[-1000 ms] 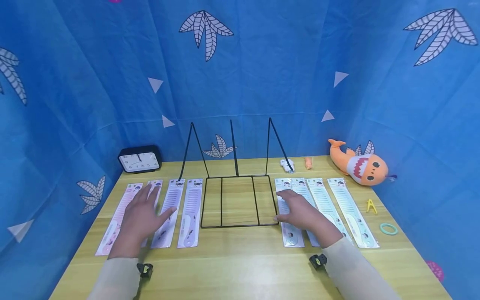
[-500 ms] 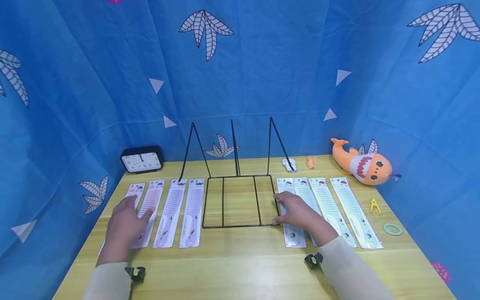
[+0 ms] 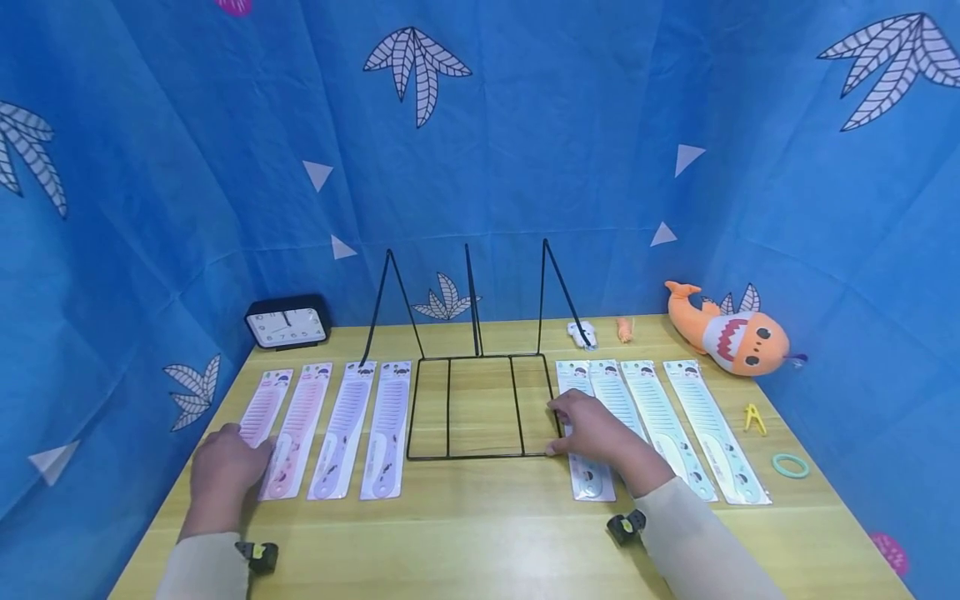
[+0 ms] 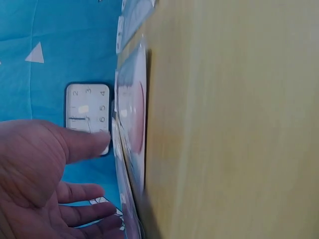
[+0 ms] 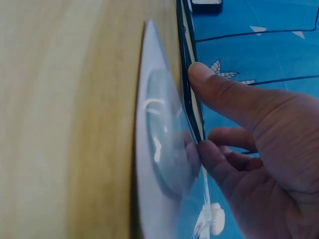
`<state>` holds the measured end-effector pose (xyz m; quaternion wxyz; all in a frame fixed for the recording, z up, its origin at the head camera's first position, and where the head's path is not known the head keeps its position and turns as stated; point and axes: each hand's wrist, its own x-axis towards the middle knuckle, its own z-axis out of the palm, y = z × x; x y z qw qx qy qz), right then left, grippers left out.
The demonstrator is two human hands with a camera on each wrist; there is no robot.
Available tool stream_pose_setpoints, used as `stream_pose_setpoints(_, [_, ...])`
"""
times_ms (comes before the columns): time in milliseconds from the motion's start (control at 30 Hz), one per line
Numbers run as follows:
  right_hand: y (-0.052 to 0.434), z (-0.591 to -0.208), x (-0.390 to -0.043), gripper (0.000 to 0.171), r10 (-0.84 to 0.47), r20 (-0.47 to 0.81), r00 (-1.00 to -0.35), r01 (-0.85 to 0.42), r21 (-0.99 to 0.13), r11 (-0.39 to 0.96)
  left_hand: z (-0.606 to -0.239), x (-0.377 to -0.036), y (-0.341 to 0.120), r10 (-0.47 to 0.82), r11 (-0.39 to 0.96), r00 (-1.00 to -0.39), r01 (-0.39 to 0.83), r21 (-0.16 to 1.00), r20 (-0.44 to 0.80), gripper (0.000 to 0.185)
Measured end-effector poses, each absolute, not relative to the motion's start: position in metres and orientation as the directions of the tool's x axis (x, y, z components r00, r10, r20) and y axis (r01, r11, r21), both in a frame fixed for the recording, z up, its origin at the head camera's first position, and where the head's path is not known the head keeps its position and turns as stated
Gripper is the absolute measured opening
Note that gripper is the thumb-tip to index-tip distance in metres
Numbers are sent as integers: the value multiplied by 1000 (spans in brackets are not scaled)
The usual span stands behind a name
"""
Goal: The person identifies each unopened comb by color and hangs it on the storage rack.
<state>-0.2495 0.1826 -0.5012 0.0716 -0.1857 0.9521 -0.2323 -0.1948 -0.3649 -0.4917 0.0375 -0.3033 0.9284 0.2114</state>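
- Wooden worktop [image 3: 480,533] carries everything, set against a blue cloth backdrop [image 3: 525,125].
- Black wire rack [image 3: 480,408] stands at the middle, four packed combs lying on each side of it.
- Orange plush shark [image 3: 731,333] sits at the far right; a black clock [image 3: 287,323] stands at the far left.
- Right hand [image 3: 596,427] rests with fingers stretched on the blue comb [image 3: 587,450] just beside the rack, thumb touching the rack's wire edge.
- Left hand [image 3: 221,471] lies on the near end of the outermost pink comb [image 3: 262,408], fingers relaxed and apart, gripping nothing.
- Yellow clip [image 3: 753,417] and green ring [image 3: 790,465] lie near the right edge.
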Motion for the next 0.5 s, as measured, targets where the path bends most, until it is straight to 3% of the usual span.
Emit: stream_pose_setpoints(500, [179, -494, -245, 81, -386, -96, -918, -302, -462, 834, -491, -197, -370, -583, 716, -775, -632, 296, -245, 68])
